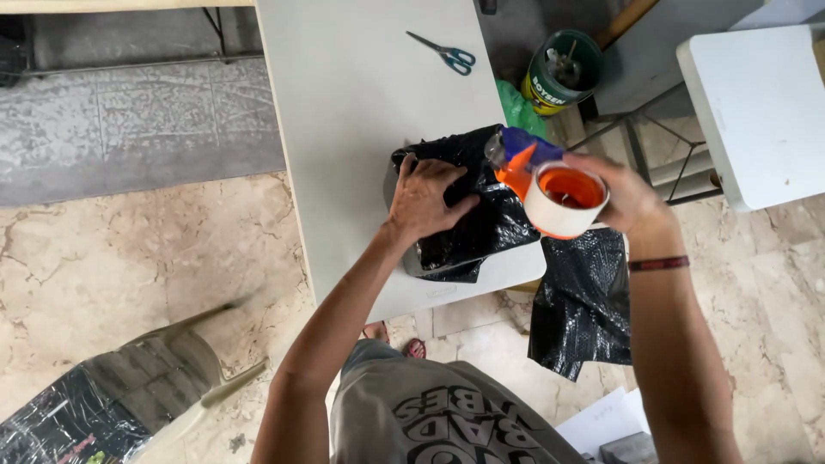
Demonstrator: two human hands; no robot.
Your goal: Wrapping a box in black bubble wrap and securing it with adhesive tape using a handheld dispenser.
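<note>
Left hand [427, 199] lies flat, fingers spread, pressing a black plastic-wrapped parcel [481, 225] near the worktop [361, 94] edge. Right hand [620, 196], at 3 o'clock of the parcel, has fingers closed around an orange tape dispenser [550, 187] touching the parcel's upper right. Scissors [443, 53] lie at 12 o'clock, well apart.
</note>
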